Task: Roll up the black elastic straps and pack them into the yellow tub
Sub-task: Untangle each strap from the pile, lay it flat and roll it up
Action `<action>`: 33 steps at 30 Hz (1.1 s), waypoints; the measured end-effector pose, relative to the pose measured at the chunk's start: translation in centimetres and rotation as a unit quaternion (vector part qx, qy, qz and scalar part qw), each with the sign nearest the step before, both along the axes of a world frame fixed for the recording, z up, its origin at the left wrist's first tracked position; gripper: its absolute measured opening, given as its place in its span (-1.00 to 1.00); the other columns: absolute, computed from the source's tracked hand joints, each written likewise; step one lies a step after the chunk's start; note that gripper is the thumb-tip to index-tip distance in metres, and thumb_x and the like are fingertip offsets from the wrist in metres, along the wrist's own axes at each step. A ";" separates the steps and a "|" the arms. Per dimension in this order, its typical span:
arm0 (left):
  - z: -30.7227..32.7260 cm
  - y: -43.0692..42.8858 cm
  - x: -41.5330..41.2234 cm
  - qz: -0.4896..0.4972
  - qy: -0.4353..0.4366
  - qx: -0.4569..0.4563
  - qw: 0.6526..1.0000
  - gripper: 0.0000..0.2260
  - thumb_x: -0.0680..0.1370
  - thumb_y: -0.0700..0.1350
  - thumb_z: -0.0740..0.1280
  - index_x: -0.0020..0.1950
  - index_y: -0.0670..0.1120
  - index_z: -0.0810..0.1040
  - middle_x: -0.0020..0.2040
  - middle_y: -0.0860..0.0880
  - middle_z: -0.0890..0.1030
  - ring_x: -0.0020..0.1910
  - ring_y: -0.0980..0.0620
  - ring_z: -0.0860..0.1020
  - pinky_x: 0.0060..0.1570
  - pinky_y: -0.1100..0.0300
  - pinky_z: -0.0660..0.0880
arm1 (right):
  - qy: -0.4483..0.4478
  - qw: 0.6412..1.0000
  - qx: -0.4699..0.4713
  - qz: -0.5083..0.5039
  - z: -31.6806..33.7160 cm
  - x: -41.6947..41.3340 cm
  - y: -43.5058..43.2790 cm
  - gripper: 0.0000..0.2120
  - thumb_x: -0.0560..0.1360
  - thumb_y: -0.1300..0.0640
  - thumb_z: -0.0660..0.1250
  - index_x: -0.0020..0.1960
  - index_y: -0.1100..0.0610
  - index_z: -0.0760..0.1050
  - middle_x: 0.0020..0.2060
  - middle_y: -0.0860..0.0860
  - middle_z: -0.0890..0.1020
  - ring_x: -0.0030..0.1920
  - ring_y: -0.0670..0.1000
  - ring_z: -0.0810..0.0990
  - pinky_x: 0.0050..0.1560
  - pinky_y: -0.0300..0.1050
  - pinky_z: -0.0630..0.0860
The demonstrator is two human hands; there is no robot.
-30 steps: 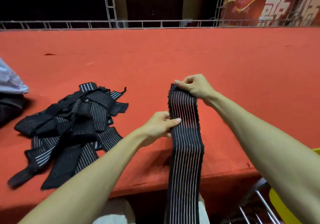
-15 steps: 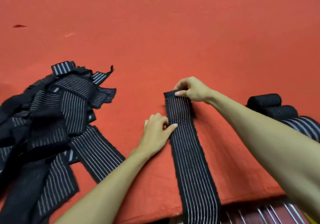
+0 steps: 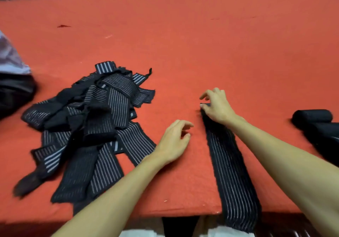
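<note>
Black white-striped elastic strap (image 3: 227,163) lies flat on the red cloth-covered table (image 3: 183,44), near end hanging over the edge. A good roll wants a tight, square first turn at its far end, with the edges kept aligned. Left of the strap's middle hovers the left hand (image 3: 173,141), fingers loosely curled, holding nothing. At its far end the right hand (image 3: 218,108) arches, thumb touching the edge, forefinger lifted; whether it pinches cannot be told. No yellow tub shows.

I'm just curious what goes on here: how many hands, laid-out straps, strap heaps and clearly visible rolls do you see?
Hands: 2, left hand, right hand
Laid-out strap: 1
Heap: 1
Clear roll: 1, others beside it cut off
Total: 5
</note>
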State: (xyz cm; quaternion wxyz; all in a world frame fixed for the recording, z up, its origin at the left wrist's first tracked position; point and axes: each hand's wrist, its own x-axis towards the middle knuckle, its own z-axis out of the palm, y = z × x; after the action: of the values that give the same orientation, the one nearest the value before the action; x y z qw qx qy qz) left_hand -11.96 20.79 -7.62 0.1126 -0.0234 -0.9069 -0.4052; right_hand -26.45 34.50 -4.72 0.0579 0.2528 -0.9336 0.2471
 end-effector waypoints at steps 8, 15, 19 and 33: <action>3.6 -9.7 8.0 0.134 0.137 -0.050 0.980 -0.75 0.40 -0.33 0.24 -0.12 -0.04 0.62 -0.15 0.07 0.60 -0.11 0.09 0.55 0.02 0.09 0.48 | -0.107 0.986 -0.036 0.126 2.4 7.2 -7.4 -0.86 0.54 0.08 0.36 0.04 0.11 0.60 -0.20 -0.09 0.56 -0.15 -0.09 0.48 -0.17 -0.30 0.27; 2.3 -17.1 10.8 0.316 0.142 -0.128 0.929 -0.71 0.46 -0.26 0.37 0.16 -0.07 0.56 0.14 -0.06 0.44 0.18 -0.03 0.35 0.19 0.20 0.16 | -0.136 0.975 -0.033 0.174 1.6 10.8 -13.6 -0.92 0.54 0.10 0.37 -0.03 0.10 0.60 -0.21 -0.07 0.61 -0.22 -0.11 0.53 -0.13 -0.23 0.35; 1.1 -18.4 10.6 0.298 0.107 0.013 0.949 -0.65 0.53 -0.27 0.34 0.31 -0.12 0.46 0.18 -0.05 0.46 0.14 0.04 0.44 0.21 0.26 0.32 | -0.119 0.966 -0.083 0.213 0.8 11.9 -17.1 -0.90 0.48 0.11 0.45 -0.03 0.09 0.59 -0.15 -0.08 0.64 -0.17 -0.15 0.58 -0.07 -0.29 0.42; -1.1 -18.4 10.9 0.324 0.148 0.117 0.927 -0.83 0.57 -0.17 0.34 0.14 -0.06 0.61 -0.05 0.12 0.62 -0.10 0.30 0.52 -0.04 0.55 0.32 | -0.070 0.955 -0.062 0.282 -2.1 12.6 -21.5 -0.91 0.42 0.13 0.50 -0.11 0.11 0.63 -0.15 -0.02 0.62 -0.11 -0.05 0.55 0.00 -0.15 0.45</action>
State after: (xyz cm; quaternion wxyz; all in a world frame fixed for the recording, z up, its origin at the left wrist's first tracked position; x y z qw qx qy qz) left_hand -1.10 2.36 -8.70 0.3727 0.2256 -0.7840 -0.4422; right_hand -13.81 13.01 -6.84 -0.0643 0.4843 -0.8087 0.3276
